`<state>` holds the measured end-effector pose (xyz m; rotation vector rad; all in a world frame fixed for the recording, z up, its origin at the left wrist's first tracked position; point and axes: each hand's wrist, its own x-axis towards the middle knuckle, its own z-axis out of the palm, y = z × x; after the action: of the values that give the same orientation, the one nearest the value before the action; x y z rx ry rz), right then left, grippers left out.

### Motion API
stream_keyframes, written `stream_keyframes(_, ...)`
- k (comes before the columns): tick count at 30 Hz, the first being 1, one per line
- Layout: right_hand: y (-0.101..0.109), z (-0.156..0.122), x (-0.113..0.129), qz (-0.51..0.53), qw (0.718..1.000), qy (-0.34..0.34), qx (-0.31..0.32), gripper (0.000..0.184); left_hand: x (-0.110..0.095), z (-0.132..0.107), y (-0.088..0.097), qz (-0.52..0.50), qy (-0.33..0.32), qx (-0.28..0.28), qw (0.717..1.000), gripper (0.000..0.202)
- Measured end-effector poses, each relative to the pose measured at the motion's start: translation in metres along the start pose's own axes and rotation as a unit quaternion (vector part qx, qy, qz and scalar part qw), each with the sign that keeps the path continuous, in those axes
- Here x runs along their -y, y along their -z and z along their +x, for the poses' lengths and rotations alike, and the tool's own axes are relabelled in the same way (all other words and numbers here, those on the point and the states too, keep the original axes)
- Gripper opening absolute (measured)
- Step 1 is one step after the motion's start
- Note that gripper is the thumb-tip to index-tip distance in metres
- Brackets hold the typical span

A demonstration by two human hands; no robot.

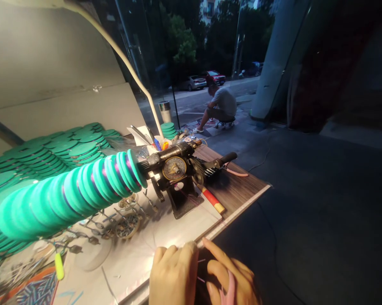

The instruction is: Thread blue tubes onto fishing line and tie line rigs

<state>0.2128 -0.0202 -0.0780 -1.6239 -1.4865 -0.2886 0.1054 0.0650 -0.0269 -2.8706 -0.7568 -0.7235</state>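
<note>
Both my hands are at the bottom, by the front edge of the bench (242,203). My left hand (173,275) is curled closed with its knuckles up. Thin pink thread (200,279) runs in the dark gap between the hands, but I cannot tell what the left fingers pinch. My right hand (231,275) sits beside it, fingers bent around a small pink object (231,292). Behind them stands a black hand-cranked winding machine (175,173) with a round dial. Its spindle carries a long row of teal discs (73,190) wound with purple thread.
Stacks of teal discs (51,152) fill the back left. Small dishes of metal bits (127,224), hooks and a yellow-handled tool (59,266) lie left of my hands. A red-yellow stick (211,199) and pink-handled snips (238,173) lie by the machine. A person (221,106) squats outside.
</note>
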Motion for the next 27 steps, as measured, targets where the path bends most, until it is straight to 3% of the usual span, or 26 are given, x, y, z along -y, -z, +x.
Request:
stream_keyframes(12,-0.011,-0.004,0.001,0.012,0.998,-0.036,-0.042,0.016,0.004,-0.006,0.001,0.019,-0.003,0.057,0.998,0.016)
stream_keyframes(18,-0.008,0.001,0.005,-0.014,0.998,-0.028,-0.062,0.017,0.002,-0.005,0.002,0.024,0.004,0.06,0.998,0.015)
stream_keyframes(27,-0.002,0.003,0.009,-0.073,0.997,-0.014,-0.024,0.018,0.002,-0.004,0.0,0.02,0.006,0.041,0.999,0.015)
